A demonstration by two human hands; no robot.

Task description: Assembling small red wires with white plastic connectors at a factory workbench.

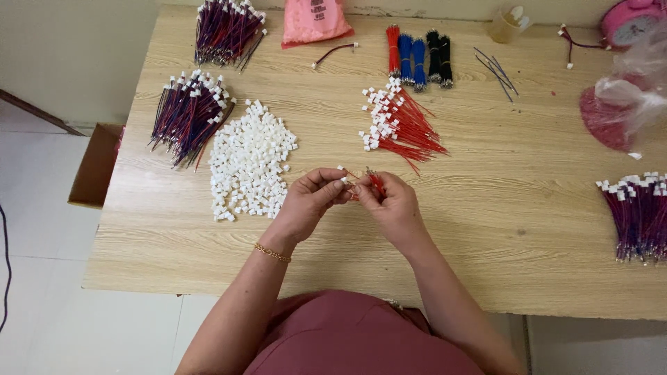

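Over the middle of a wooden table, my left hand pinches a small white plastic connector at its fingertips. My right hand holds a few short red wires, their ends pointing toward the connector. The two hands nearly touch. Left of my left hand lies a heap of white connectors. Just beyond my hands lies a pile of red wires with white connectors fitted.
Bundles of red-and-blue wired connectors lie at the left, back left and right edge. Red, blue and black wire bundles, a pink bag, a pink plastic-wrapped spool and a cardboard box on the floor.
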